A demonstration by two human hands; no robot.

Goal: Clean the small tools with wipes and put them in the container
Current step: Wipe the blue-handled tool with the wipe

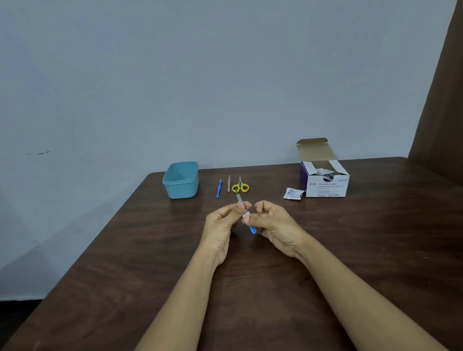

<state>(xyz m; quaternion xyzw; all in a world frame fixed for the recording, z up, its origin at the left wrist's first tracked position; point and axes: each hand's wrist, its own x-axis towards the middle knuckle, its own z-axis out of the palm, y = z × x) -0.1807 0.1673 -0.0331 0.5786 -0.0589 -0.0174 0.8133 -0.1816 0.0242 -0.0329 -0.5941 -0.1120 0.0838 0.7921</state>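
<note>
Pinching tool (239, 198) blade w/ L hand (222, 223), gripping its blue handle w/ R hand (274, 227), wipe (246, 215) between. Just beyond: scissors (240, 187), blue pick (219, 188), metal file (228, 183). Container (180, 180) at far-L table (365, 248) edge; swab box (327, 187) far R.

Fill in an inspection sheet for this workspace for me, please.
Surface: dark wooden table.
Job's things: open teal container; blue pick, metal file and yellow scissors lie in a row to its right; blue-handled tool held up with a white wipe on it.
Clutter: torn sachet beside the open swab box.
Grippers: left hand pinches the tool's metal end; right hand grips its handle by the wipe.
Cables: nothing seen.
Surroundings: grey-blue wall, brown panel at right.
</note>
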